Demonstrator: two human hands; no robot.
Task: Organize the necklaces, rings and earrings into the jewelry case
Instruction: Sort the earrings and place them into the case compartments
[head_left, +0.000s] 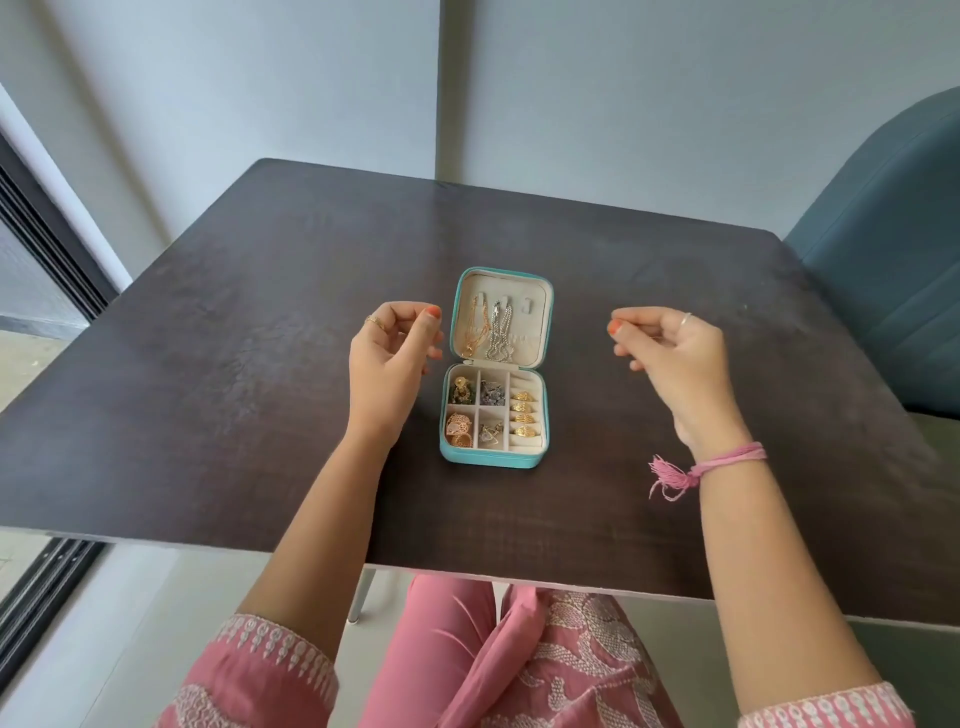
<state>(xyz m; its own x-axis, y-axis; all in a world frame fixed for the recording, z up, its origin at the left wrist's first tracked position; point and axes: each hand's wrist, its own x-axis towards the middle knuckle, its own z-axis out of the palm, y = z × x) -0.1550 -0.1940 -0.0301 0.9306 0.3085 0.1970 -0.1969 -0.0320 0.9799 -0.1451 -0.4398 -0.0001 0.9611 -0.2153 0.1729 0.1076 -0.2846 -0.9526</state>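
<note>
A small teal jewelry case (451, 451) lies open in the middle of the dark table. A gold necklace (471, 327) and a silver necklace (500, 332) hang from hooks in its lid; the third hook (528, 306) is bare. Earrings (460, 391) fill the square compartments, and several gold rings (523, 413) sit in the right-hand slot. My left hand (389, 364) hovers just left of the lid, fingers loosely curled, with nothing visible in it. Off to the case's right, well apart from it, my right hand (675, 358) hovers the same way, also with nothing visible in it.
The dark wooden table (234, 364) carries only the case. A teal upholstered chair (883, 260) stands at the right edge. A grey wall is behind, a window frame (47, 244) at the left. A pink thread bracelet (727, 460) hangs on my right wrist.
</note>
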